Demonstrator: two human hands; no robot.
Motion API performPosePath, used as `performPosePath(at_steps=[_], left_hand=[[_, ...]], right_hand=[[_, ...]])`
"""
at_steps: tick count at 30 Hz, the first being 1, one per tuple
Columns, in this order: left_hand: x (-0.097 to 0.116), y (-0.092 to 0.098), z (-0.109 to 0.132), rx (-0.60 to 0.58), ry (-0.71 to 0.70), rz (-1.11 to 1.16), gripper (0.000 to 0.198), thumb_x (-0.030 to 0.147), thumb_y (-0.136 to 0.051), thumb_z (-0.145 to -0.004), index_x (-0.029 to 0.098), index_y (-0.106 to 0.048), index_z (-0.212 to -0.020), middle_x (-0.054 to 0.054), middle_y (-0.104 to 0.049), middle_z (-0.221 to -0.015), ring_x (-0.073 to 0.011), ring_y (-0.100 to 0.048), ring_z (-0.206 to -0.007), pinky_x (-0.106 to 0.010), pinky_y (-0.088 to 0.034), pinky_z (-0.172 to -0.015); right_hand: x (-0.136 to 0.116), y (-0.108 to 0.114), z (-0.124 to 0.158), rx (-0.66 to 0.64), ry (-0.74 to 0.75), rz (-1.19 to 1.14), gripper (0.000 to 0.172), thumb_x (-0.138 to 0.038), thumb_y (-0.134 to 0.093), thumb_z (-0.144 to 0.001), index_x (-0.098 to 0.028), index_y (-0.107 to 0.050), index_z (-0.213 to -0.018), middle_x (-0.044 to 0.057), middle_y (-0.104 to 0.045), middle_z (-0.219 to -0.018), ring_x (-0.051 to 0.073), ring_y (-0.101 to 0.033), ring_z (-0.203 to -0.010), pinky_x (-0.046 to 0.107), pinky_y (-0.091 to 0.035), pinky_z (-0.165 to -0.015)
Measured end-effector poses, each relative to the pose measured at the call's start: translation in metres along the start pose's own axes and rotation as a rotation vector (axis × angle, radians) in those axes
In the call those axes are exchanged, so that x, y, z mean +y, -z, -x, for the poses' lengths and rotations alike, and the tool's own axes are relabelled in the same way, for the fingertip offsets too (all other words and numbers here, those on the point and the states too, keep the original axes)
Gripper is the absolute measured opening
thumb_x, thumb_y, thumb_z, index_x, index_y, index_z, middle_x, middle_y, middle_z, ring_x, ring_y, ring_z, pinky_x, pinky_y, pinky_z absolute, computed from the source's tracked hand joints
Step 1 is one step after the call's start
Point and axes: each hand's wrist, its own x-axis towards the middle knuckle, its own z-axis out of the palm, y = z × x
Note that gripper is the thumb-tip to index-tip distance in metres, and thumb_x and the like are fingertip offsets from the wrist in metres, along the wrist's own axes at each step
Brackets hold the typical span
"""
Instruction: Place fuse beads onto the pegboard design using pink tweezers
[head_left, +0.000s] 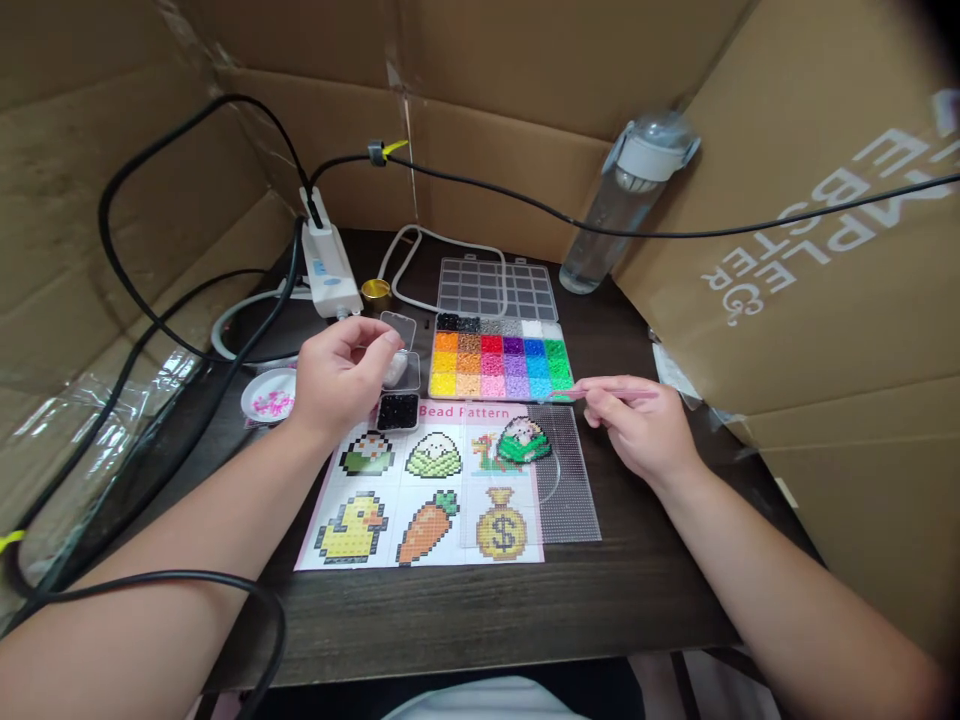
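My right hand [637,425] grips thin pink tweezers [616,391], their tip at the front right corner of the bead box [450,397], which is filled with many colours. My left hand [341,368] is closed, thumb against curled fingers, over a small clear case of white beads [394,370]; whatever it pinches is hidden. A square tray of black beads [397,411] stands just in front of that case. A green, white and pink bead figure with a dark outline [525,440] lies on the clear pegboard [574,490], which overlaps the printed pattern sheet [360,555].
A white dish with pink beads [271,397] sits left, behind my forearm. Black cables [480,183] cross overhead and loop at left by a white power strip [330,265]. A bottle [619,205] and a small gold container [376,293] stand at the back. Cardboard walls [487,60] enclose the table.
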Motion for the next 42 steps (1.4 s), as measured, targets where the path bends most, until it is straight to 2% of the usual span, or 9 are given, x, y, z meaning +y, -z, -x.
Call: performPosePath(at_steps=[2, 6, 10, 15, 21, 27, 36, 42], left_hand=[[0.002, 0.001, 0.000, -0.001, -0.006, -0.013, 0.015, 0.043, -0.088, -0.099, 0.032, -0.086, -0.089, -0.001, -0.093, -0.089, -0.0238, -0.084, -0.080, -0.040, -0.070, -0.076], [0.004, 0.002, 0.000, 0.005, -0.027, -0.049, 0.017, 0.045, -0.087, -0.100, 0.032, -0.087, -0.088, -0.001, -0.093, -0.089, -0.0244, -0.084, -0.081, -0.041, -0.069, -0.076], [0.006, 0.002, 0.000, 0.004, -0.033, -0.054, 0.018, 0.045, -0.087, -0.100, 0.033, -0.087, -0.087, -0.001, -0.092, -0.089, -0.0247, -0.082, -0.083, -0.040, -0.068, -0.074], [0.010, 0.002, 0.002, 0.009, -0.040, -0.050, 0.018, 0.046, -0.088, -0.099, 0.033, -0.088, -0.087, 0.000, -0.092, -0.089, -0.0243, -0.081, -0.083, -0.039, -0.068, -0.074], [0.010, 0.001, 0.002, 0.001, -0.026, -0.036, 0.020, 0.048, -0.090, -0.098, 0.032, -0.088, -0.087, -0.001, -0.091, -0.089, -0.0247, -0.082, -0.084, -0.039, -0.069, -0.076], [0.011, -0.001, 0.003, 0.011, -0.013, -0.043, 0.020, 0.048, -0.088, -0.098, 0.032, -0.088, -0.086, 0.000, -0.090, -0.086, -0.0236, -0.079, -0.079, -0.040, -0.069, -0.075], [0.009, 0.001, 0.002, -0.013, -0.012, -0.040, 0.019, 0.048, -0.089, -0.101, 0.032, -0.088, -0.090, 0.000, -0.090, -0.089, -0.0249, -0.083, -0.087, -0.040, -0.071, -0.081], [0.013, 0.000, 0.003, -0.028, -0.013, -0.059, 0.020, 0.047, -0.088, -0.102, 0.032, -0.088, -0.089, 0.001, -0.091, -0.088, -0.0251, -0.084, -0.087, -0.041, -0.071, -0.080]], right_hand=[[-0.005, 0.000, 0.007, -0.106, -0.005, 0.015, 0.030, -0.059, -0.110, -0.089, -0.030, -0.104, -0.092, 0.008, -0.090, -0.077, 0.021, -0.072, -0.062, 0.037, -0.062, -0.061], [-0.016, -0.001, 0.014, -0.302, -0.005, 0.046, 0.023, -0.054, -0.107, -0.093, -0.032, -0.104, -0.087, 0.011, -0.098, -0.092, 0.023, -0.080, -0.067, 0.037, -0.067, -0.063], [-0.018, 0.001, 0.014, -0.383, 0.027, 0.063, 0.017, -0.049, -0.107, -0.093, -0.032, -0.105, -0.089, 0.010, -0.098, -0.092, 0.027, -0.090, -0.078, 0.038, -0.076, -0.073], [-0.015, 0.003, 0.014, -0.415, 0.025, 0.074, 0.020, -0.052, -0.109, -0.094, -0.033, -0.105, -0.089, 0.011, -0.099, -0.095, 0.031, -0.095, -0.086, 0.042, -0.081, -0.083], [-0.014, 0.003, 0.014, -0.434, -0.015, 0.089, 0.027, -0.059, -0.110, -0.093, -0.032, -0.105, -0.091, 0.012, -0.099, -0.097, 0.031, -0.095, -0.086, 0.041, -0.081, -0.080], [-0.013, 0.004, 0.014, -0.434, -0.017, 0.088, 0.023, -0.055, -0.111, -0.093, -0.032, -0.105, -0.091, 0.012, -0.100, -0.098, 0.031, -0.096, -0.087, 0.040, -0.081, -0.080], [-0.014, 0.004, 0.013, -0.450, 0.007, 0.096, 0.020, -0.053, -0.111, -0.093, -0.034, -0.105, -0.091, 0.011, -0.100, -0.099, 0.031, -0.096, -0.090, 0.042, -0.083, -0.087], [-0.015, 0.006, 0.014, -0.456, 0.022, 0.092, 0.015, -0.049, -0.111, -0.094, -0.035, -0.106, -0.092, 0.010, -0.100, -0.099, 0.031, -0.097, -0.090, 0.040, -0.083, -0.085]])
